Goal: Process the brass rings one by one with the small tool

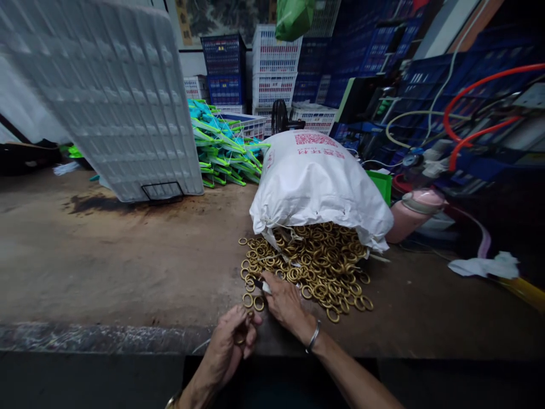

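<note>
A heap of brass-coloured metal rings [327, 272] spills onto the wooden table from the mouth of a white woven sack [315, 182]. My left hand [230, 343] is curled just in front of the heap, its fingers closed on one or more rings [240, 341]. At the heap's near left edge is my right hand [283, 301], back upward, with a bracelet at the wrist. A small black-and-white object [263, 286] shows at its fingers; its kind is unclear. Two loose rings [252, 302] lie between the hands.
A translucent ribbed plastic panel [128, 102] stands at left on a black wire stand [162, 192]. Green and blue plastic pieces [225, 147] are piled behind. A pink bottle [415, 213] is right of the sack, near red hoses [457, 136]. Stacked crates [275, 68] line the back.
</note>
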Available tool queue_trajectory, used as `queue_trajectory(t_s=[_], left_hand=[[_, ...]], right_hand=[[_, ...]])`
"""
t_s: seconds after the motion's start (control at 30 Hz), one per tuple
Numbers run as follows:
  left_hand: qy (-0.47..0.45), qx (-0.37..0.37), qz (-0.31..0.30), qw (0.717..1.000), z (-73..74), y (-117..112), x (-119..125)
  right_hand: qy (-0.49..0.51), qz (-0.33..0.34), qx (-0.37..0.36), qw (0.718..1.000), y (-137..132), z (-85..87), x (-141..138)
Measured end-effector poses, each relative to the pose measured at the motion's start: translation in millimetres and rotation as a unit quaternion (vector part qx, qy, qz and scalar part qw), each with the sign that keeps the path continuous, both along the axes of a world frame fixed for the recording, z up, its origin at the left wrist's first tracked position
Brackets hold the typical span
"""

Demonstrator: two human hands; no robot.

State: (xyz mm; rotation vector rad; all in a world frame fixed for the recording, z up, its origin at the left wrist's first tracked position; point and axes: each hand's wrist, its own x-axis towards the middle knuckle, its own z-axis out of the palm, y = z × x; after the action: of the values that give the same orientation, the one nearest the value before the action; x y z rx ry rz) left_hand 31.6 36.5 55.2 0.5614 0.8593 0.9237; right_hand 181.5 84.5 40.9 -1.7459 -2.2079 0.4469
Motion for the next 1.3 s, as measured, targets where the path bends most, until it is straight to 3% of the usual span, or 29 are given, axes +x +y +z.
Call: queue_trajectory(t_s=[0.23,0.43,0.53,0.63,0.83,1.0,1.17,1.3], left_hand=[[-0.095,-0.067,0.009,0.993,-8.4,2.4,-7.2],[-0.137,-0.122,0.025,0.983,-8.2,8.8,-3.1],[-0.088,-0.095,0.032,0.991,-6.6,10.4,2.7],[0.001,-0.029,0.032,0.999,-8.6,12.1,10.2],[0.163,0.051,0.019,0.985,-14.1,18.3,23.2],[0.213,0.08,0.002,0.974,-10.1,21.9,28.4],[0.26,0.221,0.019,0.94,-8.4,21.5,29.8],[0.217,0.143,-0.044,0.965,-10.0,20.7,30.6]], right_hand=[[-0.019,0.013,-0.016,1.0,8.7,2.8,-1.8],[-0.034,-0.02,-0.033,0.999,12.0,4.7,1.0],[-0.003,-0.035,-0.028,0.999,9.6,0.2,6.0],[0.103,-0.041,-0.027,0.993,4.1,-3.2,10.9],[0.314,-0.052,-0.052,0.947,-12.7,6.0,12.5],[0.385,-0.08,-0.092,0.915,-19.5,5.9,13.1],[0.389,-0.086,-0.095,0.912,-18.4,4.8,15.8],[0.374,-0.091,-0.109,0.917,-18.5,10.5,16.1]])
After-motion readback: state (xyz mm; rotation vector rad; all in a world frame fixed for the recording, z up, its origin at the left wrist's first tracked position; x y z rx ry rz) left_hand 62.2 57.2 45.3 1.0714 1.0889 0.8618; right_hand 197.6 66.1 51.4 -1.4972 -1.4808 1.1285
